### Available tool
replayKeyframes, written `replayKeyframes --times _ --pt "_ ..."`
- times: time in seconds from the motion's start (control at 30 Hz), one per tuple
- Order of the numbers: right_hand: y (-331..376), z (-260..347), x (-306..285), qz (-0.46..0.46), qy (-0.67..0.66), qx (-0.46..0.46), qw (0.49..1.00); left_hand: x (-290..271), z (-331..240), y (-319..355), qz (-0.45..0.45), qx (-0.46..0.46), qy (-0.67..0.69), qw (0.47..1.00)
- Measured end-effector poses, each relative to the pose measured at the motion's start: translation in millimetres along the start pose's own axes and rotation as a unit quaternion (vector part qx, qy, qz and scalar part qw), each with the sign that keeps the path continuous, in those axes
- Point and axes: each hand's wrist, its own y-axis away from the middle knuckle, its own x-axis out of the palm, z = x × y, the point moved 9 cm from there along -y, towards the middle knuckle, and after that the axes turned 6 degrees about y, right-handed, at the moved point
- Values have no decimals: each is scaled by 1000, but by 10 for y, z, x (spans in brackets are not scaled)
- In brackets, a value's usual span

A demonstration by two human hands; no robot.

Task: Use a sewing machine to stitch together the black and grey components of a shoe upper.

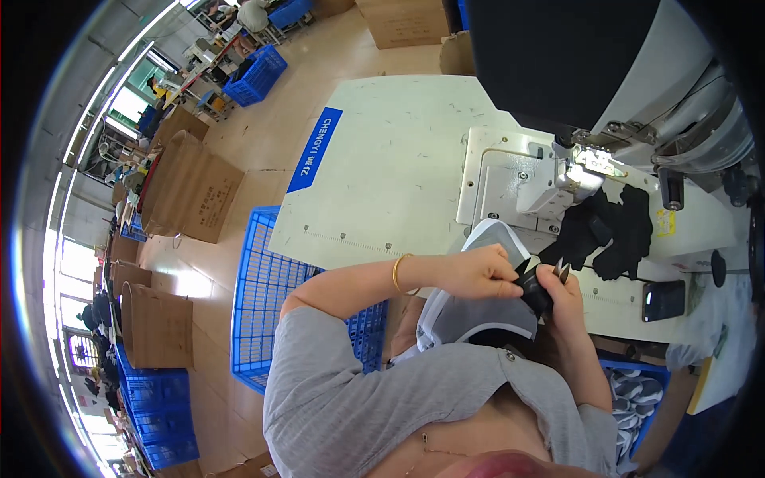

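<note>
Over the near edge of the table, a grey fabric piece with white trim (486, 316), like a shoe upper, lies across my lap. Attached to it or resting against it is a black strap-like piece (535, 294); I cannot tell which. My left hand (484, 273) is closed, pinching this black piece at its left end. Wrapped round its right side is my right hand (564, 299), with the pointed metal tips of a small snips-like tool (562, 272) sticking out between thumb and fingers. The tool's handles are hidden in that hand.
Ahead stands a sewing machine (522, 179) on a pale table (382, 159). Black fabric pieces (629, 231) and a phone (664, 301) lie to the right. Blue crates (256, 299) flank me, the right one (657, 370) holding grey pieces. Cartons (191, 187) stand left.
</note>
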Motion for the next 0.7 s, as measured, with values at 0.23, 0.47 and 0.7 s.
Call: replayKeyframes --times 0.23,0.47,0.7 --pt "78 13 2 -45 -17 -42 998 -88 410 111 -109 -292 247 918" --pt "110 145 -60 -45 29 -131 990 -133 508 210 -287 -288 350 844" --pt "79 214 -35 -26 49 -119 991 -391 23 52 -246 -130 54 959"
